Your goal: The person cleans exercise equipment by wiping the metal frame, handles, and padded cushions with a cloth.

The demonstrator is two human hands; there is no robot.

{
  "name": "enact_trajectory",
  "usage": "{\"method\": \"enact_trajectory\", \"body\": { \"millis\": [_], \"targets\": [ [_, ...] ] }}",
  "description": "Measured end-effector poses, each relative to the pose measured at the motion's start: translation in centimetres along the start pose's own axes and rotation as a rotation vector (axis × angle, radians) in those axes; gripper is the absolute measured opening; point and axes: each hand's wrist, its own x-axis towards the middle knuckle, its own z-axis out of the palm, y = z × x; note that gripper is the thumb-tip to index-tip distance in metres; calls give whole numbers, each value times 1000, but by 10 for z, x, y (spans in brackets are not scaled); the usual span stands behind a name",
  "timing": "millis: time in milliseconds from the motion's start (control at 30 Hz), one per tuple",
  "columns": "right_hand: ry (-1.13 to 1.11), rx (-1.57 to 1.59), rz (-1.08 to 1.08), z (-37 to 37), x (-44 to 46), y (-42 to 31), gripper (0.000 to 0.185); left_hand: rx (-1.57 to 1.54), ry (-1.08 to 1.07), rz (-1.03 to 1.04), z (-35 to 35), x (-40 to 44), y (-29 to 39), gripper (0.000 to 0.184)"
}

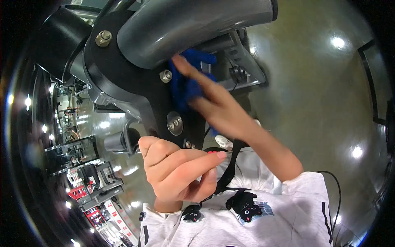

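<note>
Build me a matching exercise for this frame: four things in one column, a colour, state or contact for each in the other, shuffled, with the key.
1. right hand
2. left hand
3. bent tube
4. shoe

A. grey
B. curled, apart from the cloth
C. white
D. touching the blue cloth

Pairs: 1-D; 2-B; 3-A; 4-C

Glossy grey-green floor [304, 103] mirrors white glare [338, 43]; at left, gym machines [101, 196], a white banner [119, 221] with red characters, and bright lights [28, 101] against darkness.
</note>
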Motion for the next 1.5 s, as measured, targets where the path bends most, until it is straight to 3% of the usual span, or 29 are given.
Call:
{"method": "enact_trajectory", "body": {
  "millis": [33, 100, 267, 333, 533, 633, 933, 1000, 1233, 1333, 1500],
  "targets": [
    [-1, 2, 2, -3, 12, 1, 66, 1, -1, -3, 1, 1, 2, 22],
    [48, 143, 330, -7, 30, -5, 59, 15, -11, -3, 2, 2, 6, 14],
    [183, -108, 255, 6, 19, -1, 56, 21, -7, -27, 5, 1, 7, 15],
    [94, 0, 141, 5, 3, -2, 60, 13, -1, -19, 4, 1, 4, 15],
    [0, -97, 285, 13, -67, -28, 67, -14, -3, -18, 4, -3, 1, 16],
    [-41, -107, 249, 12, -76, -30, 68, 4, -13, -18, 3, -3, 1, 16],
    [-43, -28, 25, 0, 13, -4, 65, -7, 11, 4, 2, -3, 0, 13],
    [84, 33, 270, 2, 26, -3, 60, -10, 43, -11, 3, -1, 0, 23],
    [123, -77, 69, 6, -10, 1, 60, -46, 81, 44, 9, -1, -7, 22],
    [60, -106, 277, 11, -51, -20, 62, -78, 110, 86, 10, -2, -10, 23],
    [119, 59, 357, 21, -87, -55, 57, -298, 155, 149, 6, -3, -16, 23]
  ]
}}
